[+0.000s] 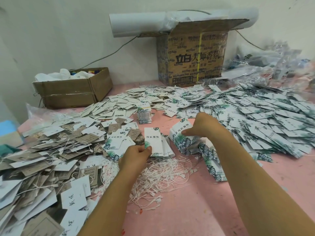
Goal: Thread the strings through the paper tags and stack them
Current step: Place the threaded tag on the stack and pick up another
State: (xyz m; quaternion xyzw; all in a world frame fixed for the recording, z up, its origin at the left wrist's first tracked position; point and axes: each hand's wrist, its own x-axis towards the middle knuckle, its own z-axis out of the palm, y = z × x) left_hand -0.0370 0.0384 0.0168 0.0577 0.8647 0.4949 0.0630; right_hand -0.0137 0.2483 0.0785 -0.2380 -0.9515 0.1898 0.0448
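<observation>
Left hand: the left hand (136, 155) pinches the lower end of a single paper tag (152, 141) between thumb and fingers; the tag stands upright, printed face to the camera.
Right hand: the right hand (202, 126) rests on the upper end of a stack of leaf-print tags (185, 142), fingers curled over its near-left edge, thumb side pressing the top tag.
Stack position: centre of the pink table (196, 210), just right of the held tag; the stack leans, fanned toward the camera.
Second stack: a smaller pile of tags (167, 149) lies directly behind and beside the held tag, touching it.
Strings: a loose tangle of white strings (158, 176) lies on the table between the two forearms, below both stacks.
Bundled tags: a banded bundle (144, 114) stands farther back, mid-table.
Right heap: a broad heap of leaf-print tags (265, 116) covers the right side.
Left heap: grey and white tags (42, 160) with strings attached, spread at left.
Background: a printed carton (194, 57) and a low open box (71, 89) against the wall.
</observation>
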